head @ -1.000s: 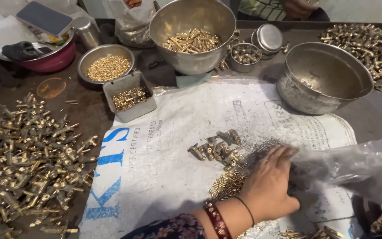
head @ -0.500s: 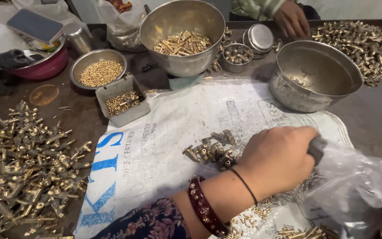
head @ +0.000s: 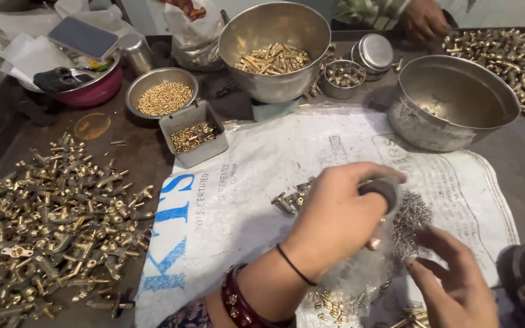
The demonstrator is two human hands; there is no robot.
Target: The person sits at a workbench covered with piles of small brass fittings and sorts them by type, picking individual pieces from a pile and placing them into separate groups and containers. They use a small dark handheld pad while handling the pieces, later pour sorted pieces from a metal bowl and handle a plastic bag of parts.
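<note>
The left hand (head: pixel 335 222) is curled closed around a small dark round object (head: pixel 381 189), pinched between thumb and fingers, above the white printed sack (head: pixel 262 176) spread on the desk (head: pixel 144 155). A clear plastic bag (head: pixel 360 273) hangs just below that hand, over the sack. The right hand (head: pixel 457 282) is spread, fingers loose, beside the bag at the sack's near right part; whether it touches the bag cannot be told. A few brass fittings (head: pixel 290 197) lie on the sack just left of the left hand. A heap of brass parts (head: pixel 50 225) covers the desk left of the sack. Beyond the sack's far edge stand a steel bowl of brass pins (head: pixel 274 51) and an empty steel bowl (head: pixel 457 100).
</note>
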